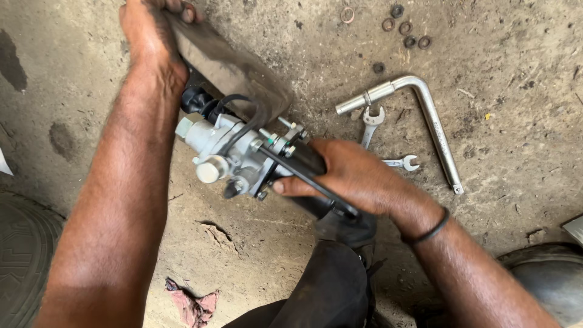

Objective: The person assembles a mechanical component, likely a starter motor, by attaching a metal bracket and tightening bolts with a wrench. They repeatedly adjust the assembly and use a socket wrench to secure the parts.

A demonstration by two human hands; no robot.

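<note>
Rough, stained concrete floor (pixel 504 121) fills the view, dusty and cracked, with a worn tyre (pixel 21 255) at the near left edge and another dark rounded tyre (pixel 546 285) at the near right. At the centre, a metal valve assembly (pixel 234 155) with a silver body, fittings and a black hose is held above the floor. Its black cylindrical end is gripped by the right hand (pixel 352 176), fingers wrapped around it, a dark band on the wrist. The left hand (pixel 152 42) is closed on a dirty grey cloth (pixel 231 70) pressed over the far end of the assembly. To the far right lie an L-shaped socket wrench (pixel 425 115), two open-ended spanners (pixel 371 124) beside it, and a scatter of washers (pixel 404 27). A reddish rag (pixel 191 307) lies on the floor near the left arm
</note>
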